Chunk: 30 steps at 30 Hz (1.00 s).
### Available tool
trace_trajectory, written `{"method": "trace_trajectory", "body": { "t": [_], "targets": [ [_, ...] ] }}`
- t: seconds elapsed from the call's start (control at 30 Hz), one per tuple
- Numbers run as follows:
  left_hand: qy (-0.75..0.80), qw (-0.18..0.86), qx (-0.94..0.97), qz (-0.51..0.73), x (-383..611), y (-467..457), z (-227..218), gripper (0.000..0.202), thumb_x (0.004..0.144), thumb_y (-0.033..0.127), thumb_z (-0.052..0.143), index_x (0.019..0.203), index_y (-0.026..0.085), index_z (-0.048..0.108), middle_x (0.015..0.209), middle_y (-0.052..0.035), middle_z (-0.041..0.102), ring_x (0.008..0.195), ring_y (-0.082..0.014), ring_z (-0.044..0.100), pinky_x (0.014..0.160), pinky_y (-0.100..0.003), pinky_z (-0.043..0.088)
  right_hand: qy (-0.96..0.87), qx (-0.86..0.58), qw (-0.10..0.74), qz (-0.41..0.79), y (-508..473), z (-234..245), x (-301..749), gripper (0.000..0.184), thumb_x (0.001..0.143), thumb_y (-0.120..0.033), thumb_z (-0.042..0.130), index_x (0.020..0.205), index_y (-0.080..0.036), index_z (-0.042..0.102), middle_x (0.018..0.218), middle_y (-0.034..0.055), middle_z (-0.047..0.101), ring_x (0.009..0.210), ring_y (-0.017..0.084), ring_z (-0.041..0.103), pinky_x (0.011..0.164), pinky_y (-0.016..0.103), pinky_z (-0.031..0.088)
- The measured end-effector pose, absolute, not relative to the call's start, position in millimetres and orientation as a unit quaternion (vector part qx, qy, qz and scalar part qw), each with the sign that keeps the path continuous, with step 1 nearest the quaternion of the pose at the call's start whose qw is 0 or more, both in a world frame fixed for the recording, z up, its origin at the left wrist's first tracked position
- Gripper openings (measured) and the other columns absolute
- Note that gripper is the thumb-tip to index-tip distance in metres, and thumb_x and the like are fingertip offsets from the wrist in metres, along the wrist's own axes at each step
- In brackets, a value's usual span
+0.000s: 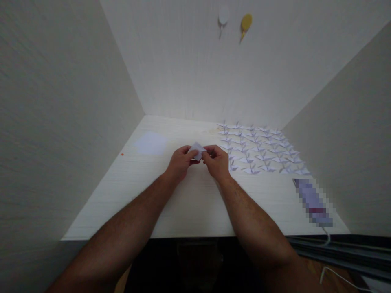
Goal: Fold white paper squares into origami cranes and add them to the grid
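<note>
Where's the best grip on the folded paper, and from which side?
Judging by its pose, the lower corners: the paper is thin and flat, tip pointing up, so pinch across its faces from both sides, as the left hand and right hand do.

The small white folded paper piece (pixel 198 151), pointed at its top, is held just above the bench (pixel 189 203), pinched on both sides.

The small folded paper (pixel 198 151) is pale lilac-white, like the rows of paper cranes (pixel 259 150) and the flat sheet (pixel 151 143), on a white desk (pixel 189 203) with faint grain and a red dot (pixel 122 154), below a white hook (pixel 223 16) and a yellow hook (pixel 246 22).
</note>
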<state>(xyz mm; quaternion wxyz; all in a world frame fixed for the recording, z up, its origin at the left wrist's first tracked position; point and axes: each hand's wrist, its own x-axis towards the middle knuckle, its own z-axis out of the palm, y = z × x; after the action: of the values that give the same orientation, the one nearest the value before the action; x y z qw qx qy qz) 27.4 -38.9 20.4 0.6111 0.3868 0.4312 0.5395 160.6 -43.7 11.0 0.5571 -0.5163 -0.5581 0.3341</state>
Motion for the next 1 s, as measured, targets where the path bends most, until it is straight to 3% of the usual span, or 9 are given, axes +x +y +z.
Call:
{"method": "trace_trajectory", "body": {
  "t": [0.33, 0.57, 1.0],
  "targets": [
    [0.451, 0.563, 0.434, 0.540, 27, -40, 21, 0.021, 0.067, 0.030, 0.073, 0.076, 0.012, 0.065, 0.071, -0.0041, 0.066, 0.064, -0.0148, 0.062, 0.066, -0.031, 0.053, -0.501, -0.487, 0.577, 0.423, -44, 16, 159, 0.014, 0.069, -0.027, 0.066, 0.079, -0.017, 0.068, 0.057, -0.0024, 0.065, 0.051, 0.012, 0.059, 0.050, 0.025, 0.049],
    [0.479, 0.516, 0.467, 0.536, 23, -36, 14, 0.022, 0.069, 0.033, 0.074, 0.076, 0.013, 0.067, 0.068, -0.0047, 0.067, 0.061, -0.0143, 0.061, 0.062, -0.028, 0.051, -0.497, -0.504, 0.535, 0.462, -42, 21, 162, 0.020, 0.069, -0.036, 0.070, 0.075, -0.017, 0.065, 0.058, -0.0001, 0.065, 0.052, 0.013, 0.060, 0.049, 0.026, 0.051],
    [0.447, 0.557, 0.440, 0.544, 22, -37, 20, 0.021, 0.066, 0.030, 0.074, 0.072, 0.013, 0.063, 0.064, -0.0027, 0.065, 0.057, -0.0133, 0.060, 0.062, -0.029, 0.051, -0.500, -0.483, 0.523, 0.493, -41, 19, 165, 0.021, 0.068, -0.036, 0.073, 0.070, -0.017, 0.064, 0.057, 0.0008, 0.067, 0.050, 0.012, 0.060, 0.051, 0.026, 0.051]
  ]
}}
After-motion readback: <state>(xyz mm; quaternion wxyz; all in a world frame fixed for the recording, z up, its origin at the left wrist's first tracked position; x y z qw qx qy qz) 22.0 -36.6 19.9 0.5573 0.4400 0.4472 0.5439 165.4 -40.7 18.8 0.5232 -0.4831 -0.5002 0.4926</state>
